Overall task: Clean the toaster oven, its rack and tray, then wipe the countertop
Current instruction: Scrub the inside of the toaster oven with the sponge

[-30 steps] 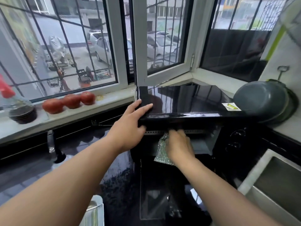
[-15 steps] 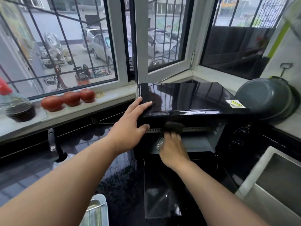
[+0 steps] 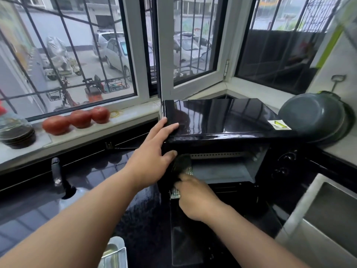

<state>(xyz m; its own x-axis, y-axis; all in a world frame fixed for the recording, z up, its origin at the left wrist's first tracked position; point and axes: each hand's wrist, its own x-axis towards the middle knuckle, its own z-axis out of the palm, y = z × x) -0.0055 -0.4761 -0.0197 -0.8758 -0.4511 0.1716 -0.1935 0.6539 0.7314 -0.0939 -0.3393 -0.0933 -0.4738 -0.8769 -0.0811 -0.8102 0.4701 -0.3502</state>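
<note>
Hands: two, both mine, both at the toaster oven [image 3: 218, 120].
Left hand [image 3: 152, 157]: fingers straight and flat on the oven's top left front corner, thumb [image 3: 171, 153] under the front edge; it presses, it does not curl round anything.
Right hand [image 3: 195, 198]: at the left side of the oven mouth, fingers curled round a silvery scouring cloth [image 3: 182, 167]; my fingertips are blurred and partly hidden behind it.
Toaster ovens: one, black and glossy, at 12 o'clock from my hands, on the dark countertop [image 3: 81, 192], its door [image 3: 185, 242] dropped open toward me.
Knobs: two [image 3: 286, 157] that I can make out at the oven's right front; dim.
Tomatoes: three [image 3: 79, 118] in a row on the windowsill at 10 o'clock.
Bottle [image 3: 13, 128]: one at 9 o'clock, cut off by the left edge.
Pans: a grey one [image 3: 313, 118] leaning at 2 o'clock, with at least one more rim behind it; exact count unclear.
Sink [image 3: 328, 215]: one at 4 o'clock, cut off by the right edge.
Metal item [image 3: 114, 252]: at 6 o'clock, cut off by the bottom edge, too little visible to name.
Hard to make out: the oven's interior is dark; whether a rack or tray sits inside I cannot tell.
</note>
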